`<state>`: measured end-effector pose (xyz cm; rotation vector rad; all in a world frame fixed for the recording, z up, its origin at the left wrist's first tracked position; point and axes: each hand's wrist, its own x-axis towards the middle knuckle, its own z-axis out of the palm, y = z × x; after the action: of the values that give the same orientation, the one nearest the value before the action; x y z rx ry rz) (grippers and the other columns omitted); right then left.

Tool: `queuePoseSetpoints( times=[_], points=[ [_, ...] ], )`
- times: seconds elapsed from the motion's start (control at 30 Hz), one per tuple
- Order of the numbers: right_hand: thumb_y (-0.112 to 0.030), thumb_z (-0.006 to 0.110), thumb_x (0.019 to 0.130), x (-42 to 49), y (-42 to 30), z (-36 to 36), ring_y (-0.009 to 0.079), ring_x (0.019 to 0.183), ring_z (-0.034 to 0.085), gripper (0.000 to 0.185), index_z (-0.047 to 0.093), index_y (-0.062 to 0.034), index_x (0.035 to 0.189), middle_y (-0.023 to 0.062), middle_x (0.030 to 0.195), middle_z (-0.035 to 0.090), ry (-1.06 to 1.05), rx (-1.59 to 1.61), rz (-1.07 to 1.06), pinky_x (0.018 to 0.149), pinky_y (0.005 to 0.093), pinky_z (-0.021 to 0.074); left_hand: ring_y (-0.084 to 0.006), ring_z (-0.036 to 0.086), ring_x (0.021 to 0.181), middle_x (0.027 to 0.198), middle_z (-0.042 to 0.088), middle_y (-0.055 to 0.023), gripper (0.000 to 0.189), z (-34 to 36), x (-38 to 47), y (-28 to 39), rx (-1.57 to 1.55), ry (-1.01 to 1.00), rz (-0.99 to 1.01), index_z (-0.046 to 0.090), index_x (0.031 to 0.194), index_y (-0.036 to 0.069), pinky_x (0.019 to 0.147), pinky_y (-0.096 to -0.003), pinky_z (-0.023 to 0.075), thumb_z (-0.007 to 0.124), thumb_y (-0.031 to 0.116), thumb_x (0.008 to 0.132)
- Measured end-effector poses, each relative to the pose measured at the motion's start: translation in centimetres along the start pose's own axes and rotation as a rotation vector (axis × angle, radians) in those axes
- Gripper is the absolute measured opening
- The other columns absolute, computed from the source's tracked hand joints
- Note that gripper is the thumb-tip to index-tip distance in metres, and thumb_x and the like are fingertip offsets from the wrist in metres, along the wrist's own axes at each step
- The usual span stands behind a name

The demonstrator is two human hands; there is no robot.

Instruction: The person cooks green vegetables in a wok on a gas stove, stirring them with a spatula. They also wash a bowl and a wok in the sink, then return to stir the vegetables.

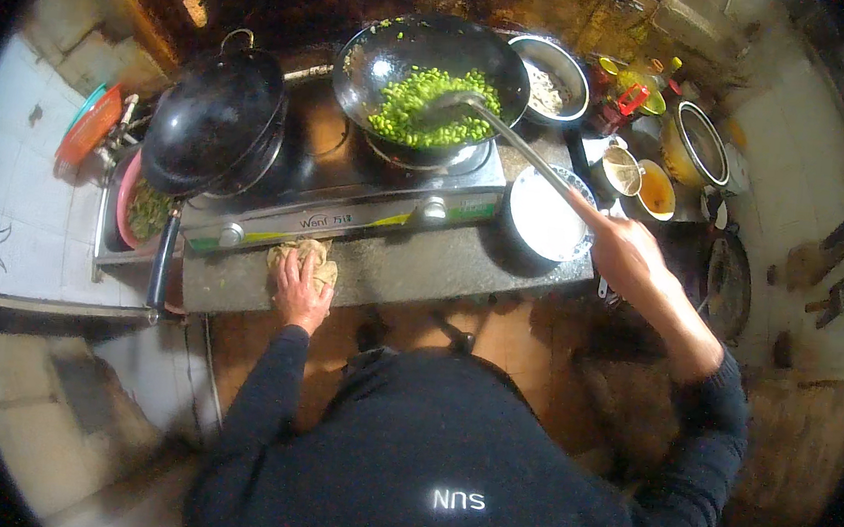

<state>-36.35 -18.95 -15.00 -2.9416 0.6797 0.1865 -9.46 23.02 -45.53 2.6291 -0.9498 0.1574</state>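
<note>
My right hand (627, 255) grips the handle of a long metal wok spatula (526, 152). Its blade rests among green beans or peas (436, 103) in a dark wok (368, 63) on the right burner of a gas stove (343, 215). Under my left hand (302, 287) is a crumpled tan cloth (325, 268), on the counter's front edge just below the stove. A white plate or shallow bowl with a patterned rim (547, 214) sits on the counter, below the spatula handle, near my right hand.
A second dark wok (212, 121), with a black handle, tilts over the left burner. Leafy greens fill a pink basin (126, 207) at left. A metal bowl (584, 89) holds pale pieces. Jars (625, 93), a yellowish pot (699, 145) and an orange-liquid bowl (658, 190) crowd the right.
</note>
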Motion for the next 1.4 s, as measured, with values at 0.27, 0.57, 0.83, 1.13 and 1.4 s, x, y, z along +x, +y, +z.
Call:
queuePoseSetpoints(
  times=[0.27, 0.57, 0.83, 1.13, 1.4],
  points=[
    [-0.001, 0.050, 0.090, 10.0, -4.8, 3.6, 0.0447, 0.076, 0.070, 0.069, 0.045, -0.0211, 0.156, 0.0296, 0.081, 0.068, 0.189, 0.453, 0.106, 0.071, 0.0549, 0.0531, -0.0437, 0.032, 0.145, 0.155, 0.039, -0.0213, 0.074, 0.6, 0.1, -0.2, -0.031, 0.049, 0.025, 0.051, 0.147, 0.012, 0.121, -0.0531, 0.0291, 0.079, 0.029, 0.080],
    [-0.002, 0.049, 0.090, 4.2, -2.9, 1.1, 0.0435, 0.079, 0.070, 0.070, 0.046, -0.0251, 0.156, 0.0274, 0.090, 0.070, 0.056, 0.153, 0.012, 0.072, 0.0516, 0.0566, -0.0451, 0.032, 0.145, 0.155, 0.038, -0.0208, 0.073, 1.0, -0.3, -0.7, -0.026, 0.030, 0.026, 0.052, 0.145, 0.012, 0.121, -0.0549, 0.0280, 0.079, 0.031, 0.079],
    [0.002, 0.053, 0.090, -5.5, -0.3, -6.1, 0.0363, 0.073, 0.068, 0.069, 0.050, -0.0238, 0.153, 0.0169, 0.081, 0.064, 0.017, -0.170, -0.006, 0.068, 0.0460, 0.0566, -0.0456, 0.032, 0.144, 0.154, 0.038, -0.0220, 0.075, 0.2, 0.2, 0.2, -0.032, 0.031, 0.026, 0.053, 0.143, 0.011, 0.122, -0.0566, 0.0266, 0.082, 0.028, 0.076],
    [-0.005, 0.053, 0.093, 8.5, 0.2, 2.8, 0.0375, 0.071, 0.070, 0.069, 0.043, -0.0272, 0.157, 0.0231, 0.078, 0.066, 0.156, 0.016, 0.008, 0.063, 0.0508, 0.0551, -0.0453, 0.033, 0.144, 0.153, 0.040, -0.0222, 0.076, 1.0, 0.0, -0.1, 0.002, 0.048, 0.034, 0.053, 0.144, 0.011, 0.123, -0.0558, 0.0265, 0.082, 0.031, 0.077],
    [-0.005, 0.051, 0.090, 12.6, -4.1, 4.4, 0.0469, 0.089, 0.070, 0.071, 0.042, -0.0233, 0.158, 0.0313, 0.097, 0.070, 0.144, 0.492, 0.192, 0.081, 0.0537, 0.0549, -0.0437, 0.033, 0.144, 0.153, 0.041, -0.0218, 0.073, 0.9, 0.6, 0.4, -0.018, 0.048, 0.046, 0.054, 0.143, 0.011, 0.122, -0.0548, 0.0278, 0.080, 0.031, 0.078]
  ],
)
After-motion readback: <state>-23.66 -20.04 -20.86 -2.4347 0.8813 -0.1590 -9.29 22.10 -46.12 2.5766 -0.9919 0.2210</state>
